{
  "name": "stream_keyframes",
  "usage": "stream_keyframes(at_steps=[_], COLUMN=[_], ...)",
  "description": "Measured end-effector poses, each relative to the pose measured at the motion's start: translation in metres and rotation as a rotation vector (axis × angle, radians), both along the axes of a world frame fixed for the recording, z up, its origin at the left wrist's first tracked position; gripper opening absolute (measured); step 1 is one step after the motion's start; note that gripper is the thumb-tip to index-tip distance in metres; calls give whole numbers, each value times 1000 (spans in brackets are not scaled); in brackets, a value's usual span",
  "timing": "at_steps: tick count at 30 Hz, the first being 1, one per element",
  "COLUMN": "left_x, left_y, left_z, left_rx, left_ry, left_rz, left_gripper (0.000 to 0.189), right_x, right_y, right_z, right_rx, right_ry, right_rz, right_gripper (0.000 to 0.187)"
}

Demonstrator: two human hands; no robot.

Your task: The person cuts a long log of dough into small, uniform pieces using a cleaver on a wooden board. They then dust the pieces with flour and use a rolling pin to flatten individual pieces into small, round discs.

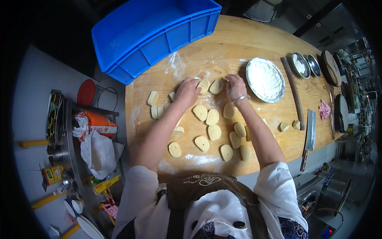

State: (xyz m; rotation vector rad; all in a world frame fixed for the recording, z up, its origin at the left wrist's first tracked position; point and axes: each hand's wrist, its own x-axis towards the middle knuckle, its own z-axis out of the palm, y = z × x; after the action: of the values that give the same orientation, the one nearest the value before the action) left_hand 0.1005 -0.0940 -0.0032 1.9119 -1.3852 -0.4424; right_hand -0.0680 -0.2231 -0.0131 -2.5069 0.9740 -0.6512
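Note:
My left hand [188, 92] is at the left edge of a round, pale dough piece [204, 87], its fingertips against or very close to it. I cannot tell whether the fingers grip it. Just right of that piece is another dough piece [216, 87]. My right hand [236, 88], with a bangle on the wrist, has its fingers curled down beside this second piece, with a small gap between. Nothing shows in the right hand, but its palm side is hidden. Several more cut dough pieces [212, 116] lie between my forearms, some flat, some tilted. Others stand on edge [154, 112] by my left forearm.
A blue plastic crate [167, 38] stands at the far left of the floured wooden table [238, 38]. On the right are a metal bowl of flour [265, 80], a rolling pin [294, 92], a cleaver [311, 131] overhanging the edge, and small metal bowls [301, 65]. A shelf [71, 131] stands left.

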Motion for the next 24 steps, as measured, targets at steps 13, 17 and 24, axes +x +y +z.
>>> stream_keyframes(at_steps=[13, 17, 24], left_x=[11, 6, -10], left_y=[19, 6, -14], left_z=[7, 2, 11], left_rx=[417, 372, 398], left_ry=[-277, -237, -225], left_rz=[40, -17, 79], left_gripper=[45, 43, 42], right_x=[-5, 1, -6], right_y=[26, 21, 19], right_z=[12, 4, 15], right_rx=[162, 207, 142], right_ry=[409, 310, 247], right_rz=[-143, -107, -124], right_gripper=[50, 58, 45])
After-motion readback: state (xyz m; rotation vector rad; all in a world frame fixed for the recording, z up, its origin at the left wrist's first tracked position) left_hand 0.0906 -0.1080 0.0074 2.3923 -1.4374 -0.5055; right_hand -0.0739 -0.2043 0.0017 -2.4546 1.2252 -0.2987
